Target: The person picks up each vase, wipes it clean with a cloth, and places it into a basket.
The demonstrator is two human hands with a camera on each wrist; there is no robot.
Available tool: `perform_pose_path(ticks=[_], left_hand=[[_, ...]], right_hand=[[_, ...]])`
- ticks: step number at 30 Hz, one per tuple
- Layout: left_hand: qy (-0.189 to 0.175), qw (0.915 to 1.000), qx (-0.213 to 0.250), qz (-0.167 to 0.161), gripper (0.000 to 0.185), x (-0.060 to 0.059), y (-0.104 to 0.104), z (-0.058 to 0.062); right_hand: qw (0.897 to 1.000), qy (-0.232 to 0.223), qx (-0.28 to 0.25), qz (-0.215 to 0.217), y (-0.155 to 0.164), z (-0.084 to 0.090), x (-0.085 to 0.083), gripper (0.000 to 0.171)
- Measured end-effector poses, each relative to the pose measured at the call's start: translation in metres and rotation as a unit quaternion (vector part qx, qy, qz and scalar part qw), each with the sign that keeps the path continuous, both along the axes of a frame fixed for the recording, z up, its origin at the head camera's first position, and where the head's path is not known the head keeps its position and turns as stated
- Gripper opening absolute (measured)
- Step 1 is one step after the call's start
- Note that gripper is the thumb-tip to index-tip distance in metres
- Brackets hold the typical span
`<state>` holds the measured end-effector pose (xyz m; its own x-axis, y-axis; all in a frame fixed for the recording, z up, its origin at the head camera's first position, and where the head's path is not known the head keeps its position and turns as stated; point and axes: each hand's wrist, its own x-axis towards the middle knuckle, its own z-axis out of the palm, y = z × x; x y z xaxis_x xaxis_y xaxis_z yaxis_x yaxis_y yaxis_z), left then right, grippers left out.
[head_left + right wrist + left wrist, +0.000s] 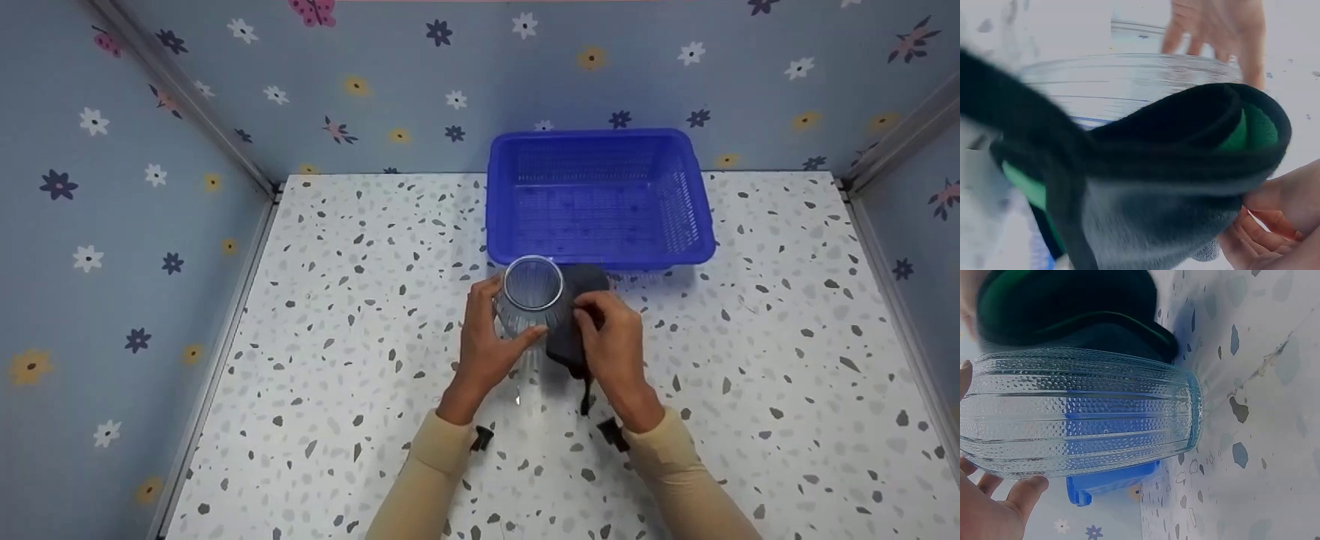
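A transparent ribbed glass vase [516, 319] stands upright in front of the basket, its open round rim facing up. My left hand [484, 345] grips it near the top, thumb on the near side and fingers around the left. The left wrist view shows the dimpled glass body [1106, 419] with its base at the tabletop. Right beside the vase, my right hand [616, 337] pinches the edge of a dark grey cloth [568, 337]. In the right wrist view, the cloth [1145, 219] is folded over, with black trim and a green inner side, and a black strap [1061, 169] crosses it.
A blue plastic basket [585, 259] with perforated sides sits behind both hands, against the flowered back wall [495, 67]. The white speckled tabletop [360, 300] extends to both sides. Panels enclose it at left and right. A small black piece shows beside each wrist.
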<state>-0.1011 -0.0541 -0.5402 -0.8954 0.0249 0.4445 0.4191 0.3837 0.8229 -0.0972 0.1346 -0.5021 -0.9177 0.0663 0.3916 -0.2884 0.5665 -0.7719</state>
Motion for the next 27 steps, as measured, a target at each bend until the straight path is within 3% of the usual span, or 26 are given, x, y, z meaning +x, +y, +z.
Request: perform_pose_path(ticks=[8,15,22,27], left_hand=[[-0.002,1.0,-0.003,0.005,0.084,0.0,-0.001,0.0],[-0.003,1.0,-0.004,0.003,0.082,0.002,0.0,0.0],[-0.003,1.0,-0.005,0.006,0.081,0.001,-0.001,-0.001],[-0.007,0.9999,-0.013,0.008,0.083,0.001,-0.001,-0.001]], right_hand=[[0.997,-0.072,-0.001,0.008,0.001,-0.046,-0.004,0.012],[0.993,-0.104,0.045,0.007,0.0,-0.067,-0.007,0.01],[0.992,-0.115,0.041,0.011,0.0,-0.068,-0.009,0.01],[0.995,-0.101,0.004,0.01,0.003,-0.05,-0.007,0.01]])
